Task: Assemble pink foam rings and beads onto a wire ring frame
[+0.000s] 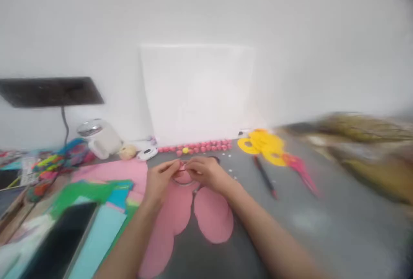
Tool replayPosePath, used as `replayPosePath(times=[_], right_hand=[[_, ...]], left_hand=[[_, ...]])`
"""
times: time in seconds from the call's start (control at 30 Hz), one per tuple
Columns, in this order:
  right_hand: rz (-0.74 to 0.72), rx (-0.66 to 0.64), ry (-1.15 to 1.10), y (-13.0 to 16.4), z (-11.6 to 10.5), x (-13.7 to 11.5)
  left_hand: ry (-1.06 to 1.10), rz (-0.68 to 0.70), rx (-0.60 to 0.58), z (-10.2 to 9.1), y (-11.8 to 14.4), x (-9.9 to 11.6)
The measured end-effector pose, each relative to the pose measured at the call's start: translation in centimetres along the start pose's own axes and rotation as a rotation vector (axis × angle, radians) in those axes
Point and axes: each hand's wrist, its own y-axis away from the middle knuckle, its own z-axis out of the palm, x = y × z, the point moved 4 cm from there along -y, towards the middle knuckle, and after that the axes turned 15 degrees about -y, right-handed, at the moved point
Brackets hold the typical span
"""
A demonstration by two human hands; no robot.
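Now pinching a thin, blurred reddish strip (183,170) between left hand (158,179) and right hand (207,170), directly over rounded pink paper shapes (213,219), with small round pink balls (213,145) just beyond both hands.

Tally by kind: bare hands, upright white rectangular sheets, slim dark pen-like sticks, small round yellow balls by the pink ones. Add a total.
Bare hands, left hand and right hand: 2
Upright white rectangular sheet: 1
Slim dark pen-like stick: 1
Small round yellow ball: 1
Total: 5
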Motion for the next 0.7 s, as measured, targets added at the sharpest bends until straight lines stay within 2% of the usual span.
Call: replayPosePath(times=[0.3, 0.37, 0.53, 0.7], right_hand=[[0.282, 0.089, -0.162, 0.1, -0.6, 1.0], [0.256, 0.102, -0.127, 0.1, -0.7, 1.0], [0.03, 0.078, 0.098, 0.1, -0.4, 0.2], [-0.08, 0.072, 0.158, 0.3, 0.0, 0.0]], left_hand=[[-0.058, 0.025, 0.045, 0.2, 0.4, 0.4], [-0.074, 0.031, 0.038, 0.2, 0.5, 0.4], [-0.095, 0.055, -0.001, 0.3, 0.5, 0.4], [-0.114, 0.07, -0.014, 0.3, 0.3, 0.1]])
